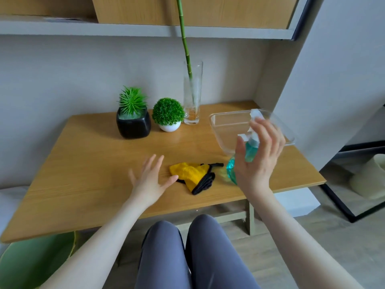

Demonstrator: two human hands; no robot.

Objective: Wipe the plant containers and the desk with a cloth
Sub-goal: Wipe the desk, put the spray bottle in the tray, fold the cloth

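A yellow cloth (190,173) with black trim lies crumpled near the front middle of the wooden desk (87,163). My left hand (151,180) hovers just left of it, fingers spread, with the thumb at the cloth's edge. My right hand (259,157) is spread around a teal spray bottle (251,152) that stands right of the cloth. Its fingers are straight and I cannot tell whether they touch the bottle. At the back stand a black square pot (133,128) with a spiky plant, a white round pot (169,127) with a ball plant, and a glass vase (192,97) holding a bamboo stem.
A clear plastic tray (220,124) sits at the back right of the desk, behind the bottle. A shelf (104,28) hangs above the desk. A green stool (31,263) stands under the desk's left front. My knees are below the front edge.
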